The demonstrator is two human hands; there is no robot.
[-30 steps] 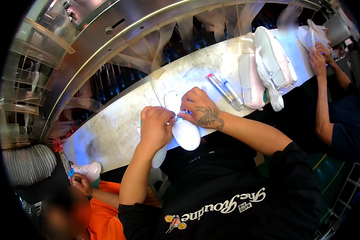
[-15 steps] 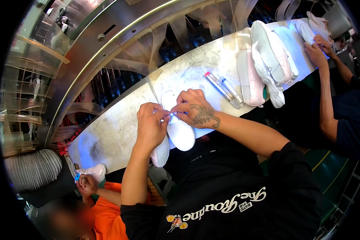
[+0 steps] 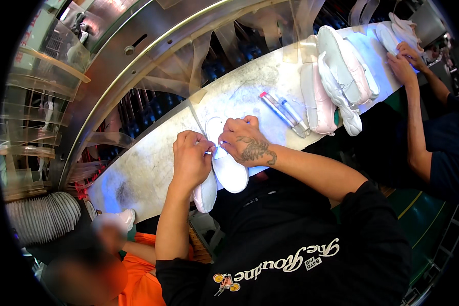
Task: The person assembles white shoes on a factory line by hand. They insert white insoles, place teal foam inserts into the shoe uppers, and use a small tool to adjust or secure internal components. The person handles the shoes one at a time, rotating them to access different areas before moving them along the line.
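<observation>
My left hand (image 3: 191, 157) and my right hand (image 3: 244, 141) meet fingertip to fingertip over a white shoe (image 3: 231, 174) on the pale worktop (image 3: 150, 173). Both are pinched closed. What lies between the fingertips is too small and too covered to name. The shoe's broad end points toward me, while its middle is hidden beneath my hands. Close against it, on the left, lies a pinkish-white shoe (image 3: 205, 195), partly behind my left wrist.
Two pen-like tubes (image 3: 284, 113) lie right of my hands. Beyond them several white and pink shoes (image 3: 336, 76) are bunched together. Clear plastic strips (image 3: 201, 61) hang along the far edge. Co-workers sit left, in an orange shirt (image 3: 140, 278), and right, their hands (image 3: 404, 66) on a shoe.
My right hand has shifted slightly left and down, closer to my left. The small white piece seen between my fingertips is now mostly covered. The co-worker at left has raised a hand and shoe.
</observation>
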